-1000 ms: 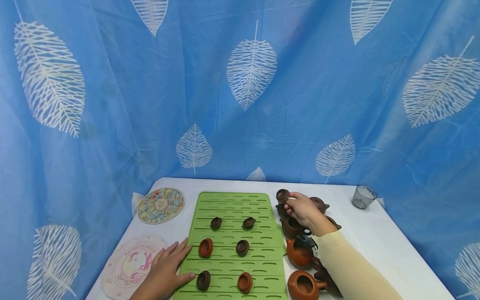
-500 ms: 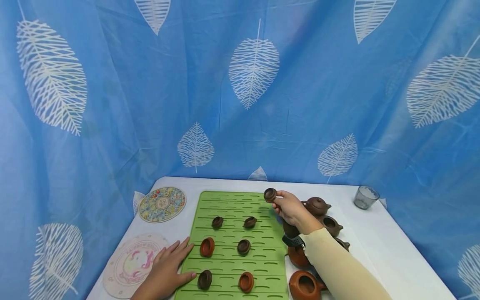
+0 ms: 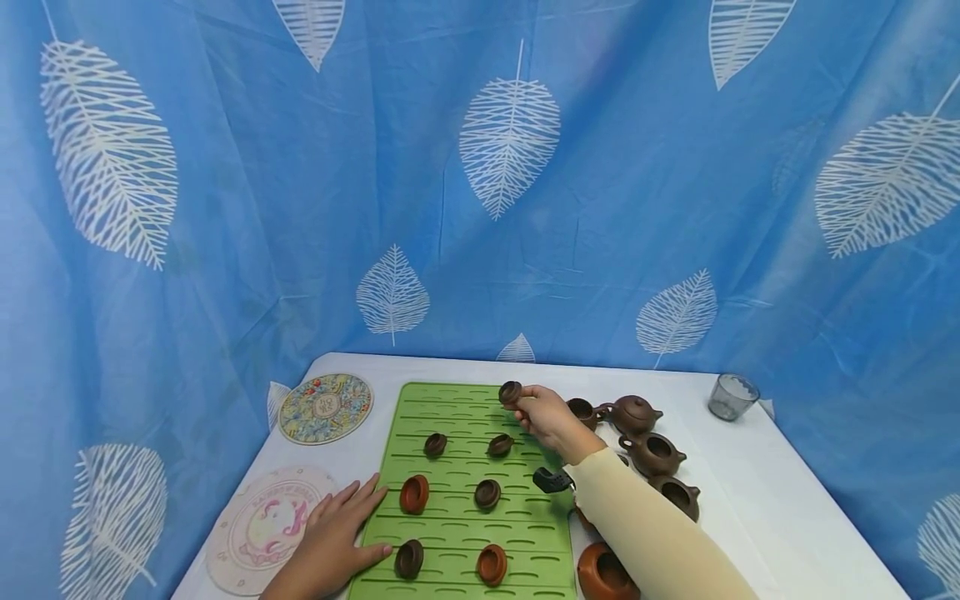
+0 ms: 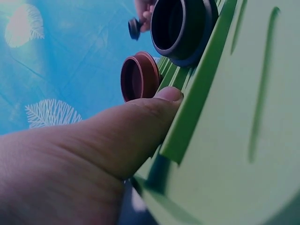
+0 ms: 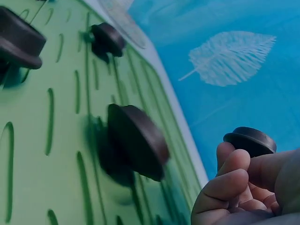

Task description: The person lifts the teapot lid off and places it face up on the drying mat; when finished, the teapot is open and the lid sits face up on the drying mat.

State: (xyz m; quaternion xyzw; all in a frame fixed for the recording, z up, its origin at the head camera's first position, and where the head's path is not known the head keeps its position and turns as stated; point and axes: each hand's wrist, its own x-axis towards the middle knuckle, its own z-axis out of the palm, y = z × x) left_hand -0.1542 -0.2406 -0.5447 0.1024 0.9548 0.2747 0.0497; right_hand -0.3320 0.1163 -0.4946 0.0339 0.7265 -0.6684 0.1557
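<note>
My right hand (image 3: 553, 421) pinches a small dark brown teapot lid (image 3: 510, 394) over the far right part of the green slotted mat (image 3: 450, 533). In the right wrist view the lid (image 5: 251, 139) sits between thumb and curled fingers, apart from the mat. Several brown and orange-brown lids stand tilted on the mat, in two columns; a dark lid (image 3: 500, 445) is closest to this hand. My left hand (image 3: 330, 533) rests at the mat's left edge with its fingers spread. Its thumb (image 4: 140, 117) touches the mat rim in the left wrist view, near a dark lid (image 4: 183, 33).
Lidless teapots stand right of the mat, such as a dark one (image 3: 654, 455) and an orange one (image 3: 606, 573), partly behind the right sleeve. One brown teapot (image 3: 633, 413) looks lidded. A glass (image 3: 733, 397) is at the back right; two round patterned discs, one colourful (image 3: 326, 408), lie left.
My right hand has carried the lid leftward from above the teapots to over the mat, uncovering several teapots. The left hand stays in place.
</note>
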